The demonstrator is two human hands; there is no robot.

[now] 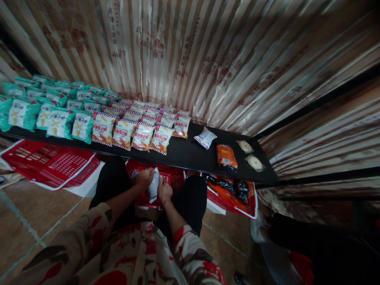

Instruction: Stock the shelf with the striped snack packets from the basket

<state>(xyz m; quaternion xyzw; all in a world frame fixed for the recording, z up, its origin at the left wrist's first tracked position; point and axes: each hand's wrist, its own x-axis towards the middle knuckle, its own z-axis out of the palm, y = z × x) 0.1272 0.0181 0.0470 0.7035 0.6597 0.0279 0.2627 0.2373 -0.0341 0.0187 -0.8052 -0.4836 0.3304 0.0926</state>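
Low between my knees, a whitish snack bag is held upright by its two sides. My left hand is closed on one side of it and my right hand grips the other. Underneath is a red plastic basket, partly hidden by my hands and legs. Just ahead, on a narrow black shelf, stand rows of white-and-orange snack bags with striped edges. A single bag showing a whitish face lies apart, to the right of those rows.
Many teal snack bags fill the shelf's left part. An orange packet and two round wrapped items lie at its right. Red baskets stand below at left and right. Behind hangs a striped curtain.
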